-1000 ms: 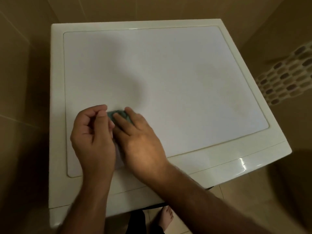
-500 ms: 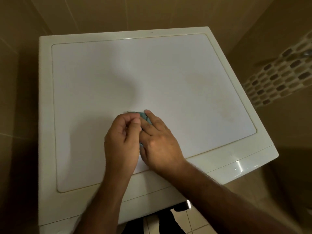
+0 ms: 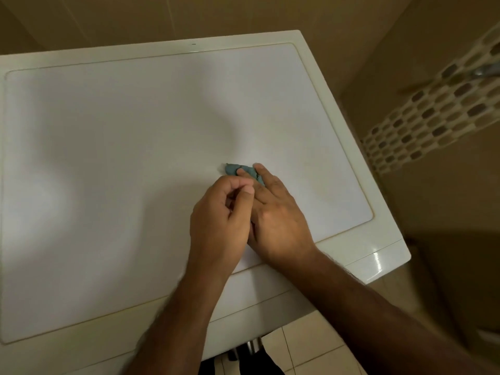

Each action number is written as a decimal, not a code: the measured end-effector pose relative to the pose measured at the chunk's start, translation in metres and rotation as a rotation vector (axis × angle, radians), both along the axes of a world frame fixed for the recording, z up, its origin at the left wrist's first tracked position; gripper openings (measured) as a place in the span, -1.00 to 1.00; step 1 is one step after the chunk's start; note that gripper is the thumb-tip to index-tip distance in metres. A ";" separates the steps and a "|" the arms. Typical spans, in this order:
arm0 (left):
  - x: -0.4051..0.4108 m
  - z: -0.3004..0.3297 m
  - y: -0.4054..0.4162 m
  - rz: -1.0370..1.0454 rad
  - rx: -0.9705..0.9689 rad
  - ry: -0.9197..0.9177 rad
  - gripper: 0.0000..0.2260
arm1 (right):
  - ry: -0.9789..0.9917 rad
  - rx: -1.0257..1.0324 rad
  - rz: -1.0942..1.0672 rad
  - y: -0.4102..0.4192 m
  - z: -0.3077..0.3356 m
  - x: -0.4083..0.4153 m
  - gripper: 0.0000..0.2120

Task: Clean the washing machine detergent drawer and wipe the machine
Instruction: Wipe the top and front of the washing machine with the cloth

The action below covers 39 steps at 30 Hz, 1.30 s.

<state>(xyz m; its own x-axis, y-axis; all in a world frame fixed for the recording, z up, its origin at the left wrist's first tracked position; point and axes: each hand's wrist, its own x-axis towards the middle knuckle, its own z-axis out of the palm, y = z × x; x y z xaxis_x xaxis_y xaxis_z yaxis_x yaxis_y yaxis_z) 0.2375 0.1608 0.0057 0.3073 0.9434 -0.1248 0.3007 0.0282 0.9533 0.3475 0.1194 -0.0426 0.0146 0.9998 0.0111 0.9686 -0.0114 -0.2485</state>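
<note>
Right hand (image 3: 278, 220) fingers (image 3: 266, 175) flat on blue cloth (image 3: 234, 169), machine top (image 3: 121, 158)

Landmark: washing machine top (image 3: 121, 158). Cloth (image 3: 232, 169) lies on the top, right of centre, toward the front half. Right hand (image 3: 278, 220) rests on the cloth's near side, fingers over it. Left hand (image 3: 219, 220) sits just left of the right hand, touching it, above the top. Tiled wall (image 3: 162, 17) behind the machine. Perforated basket (image 3: 433, 115) to its right, apart. Floor tiles (image 3: 311, 345) before its front edge.
</note>
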 end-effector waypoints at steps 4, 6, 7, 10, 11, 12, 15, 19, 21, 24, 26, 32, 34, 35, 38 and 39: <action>0.031 0.001 -0.003 -0.046 -0.003 0.048 -0.90 | -0.027 -0.004 -0.027 -0.007 0.001 0.031 -0.61; 0.047 0.002 -0.005 -0.060 0.006 0.070 -0.89 | -0.042 -0.011 -0.052 -0.010 0.002 0.046 -0.60; 0.055 0.003 -0.006 -0.067 0.011 0.075 -0.89 | -0.046 -0.014 -0.063 -0.012 0.003 0.053 -0.60; 0.077 0.003 -0.008 -0.109 0.032 0.087 -0.89 | -0.018 -0.001 -0.107 -0.017 0.006 0.074 -0.59; 0.084 0.004 -0.008 -0.128 0.038 0.094 -0.89 | -0.003 0.011 -0.125 -0.019 0.008 0.080 -0.58; 0.090 0.005 -0.009 -0.145 0.042 0.101 -0.89 | 0.007 0.028 -0.141 -0.021 0.010 0.085 -0.58; 0.107 0.008 -0.010 -0.179 0.062 0.118 -0.88 | 0.005 0.075 -0.186 -0.027 0.017 0.098 -0.54; 0.122 0.012 -0.014 -0.234 0.074 0.114 -0.86 | -0.037 0.000 -0.169 -0.029 0.011 0.127 -0.52; 0.124 0.013 -0.017 -0.276 0.069 0.088 -0.84 | -0.053 0.014 -0.177 -0.031 0.010 0.142 -0.55; 0.119 0.011 -0.022 -0.280 0.088 0.061 -0.85 | -0.012 0.165 -0.317 -0.033 0.022 0.152 -0.62; 0.112 0.009 -0.024 -0.251 0.115 0.049 -0.85 | -0.019 0.242 -0.409 -0.029 0.029 0.152 -0.68; 0.089 0.004 -0.024 -0.136 0.154 0.025 -0.83 | -0.024 0.183 -0.521 0.010 0.022 0.122 -0.63; 0.076 0.004 -0.019 -0.077 0.160 0.023 -0.87 | -0.011 0.177 -0.464 0.023 0.020 0.101 -0.61; 0.069 0.004 -0.016 -0.044 0.166 0.018 -0.87 | -0.020 0.174 -0.436 0.029 0.018 0.092 -0.60; 0.043 0.001 -0.006 0.040 0.150 -0.015 -0.86 | -0.036 0.179 -0.335 0.044 0.015 0.066 -0.59; 0.034 0.000 -0.003 0.066 0.130 -0.031 -0.86 | -0.024 0.176 -0.299 0.047 0.014 0.056 -0.59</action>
<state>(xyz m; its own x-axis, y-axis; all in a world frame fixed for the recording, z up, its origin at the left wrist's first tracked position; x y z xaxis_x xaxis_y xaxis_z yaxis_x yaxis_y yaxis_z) 0.2720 0.1581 0.0062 0.2455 0.9694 0.0080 0.2729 -0.0771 0.9589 0.4039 0.1666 -0.0287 0.3039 0.9342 0.1867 0.9346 -0.2543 -0.2486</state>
